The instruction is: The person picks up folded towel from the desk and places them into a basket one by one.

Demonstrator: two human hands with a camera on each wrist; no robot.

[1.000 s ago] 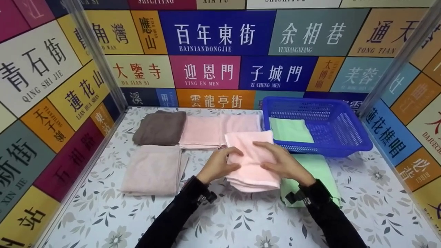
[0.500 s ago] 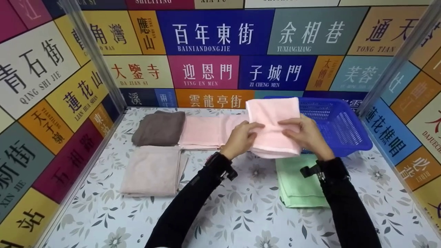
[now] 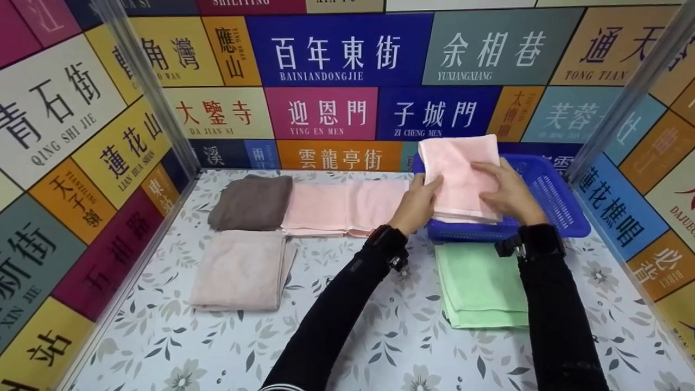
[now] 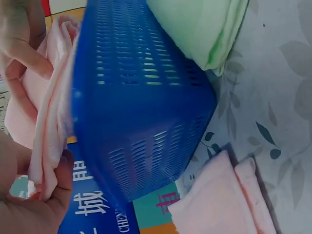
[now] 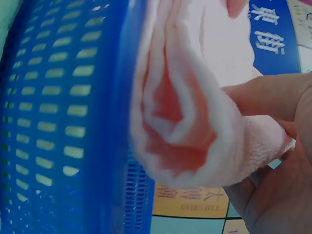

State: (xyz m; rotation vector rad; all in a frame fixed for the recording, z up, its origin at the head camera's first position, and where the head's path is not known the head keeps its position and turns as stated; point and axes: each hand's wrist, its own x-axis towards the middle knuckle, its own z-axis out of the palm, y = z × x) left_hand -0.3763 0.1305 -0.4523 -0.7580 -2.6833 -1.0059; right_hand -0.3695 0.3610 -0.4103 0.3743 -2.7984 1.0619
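Above the blue plastic basket (image 3: 559, 220), both hands hold a folded pink towel (image 3: 461, 168). My left hand (image 3: 417, 205) pinches its left edge, thumb on top and fingers beneath, as the left wrist view shows on the towel's layered edge (image 4: 51, 117). On the opposite side my right hand (image 3: 513, 193) grips the towel between thumb and fingers; its rolled fold (image 5: 195, 122) appears in the right wrist view, close beside the basket wall (image 5: 53, 107). The towel covers much of the basket's inside.
A folded green towel (image 3: 478, 282) lies in front of the basket. Left of it, along the back, are two folded pink towels (image 3: 377, 203) (image 3: 317, 206) and a brown towel (image 3: 252, 203). A pale pink towel (image 3: 239, 269) lies nearer. Sign-patterned walls (image 3: 347, 49) enclose the table.
Both hands have carried the pink towel up, rightward and back, from the table's middle to over the basket. The green towel seen earlier inside the basket is now hidden behind it.
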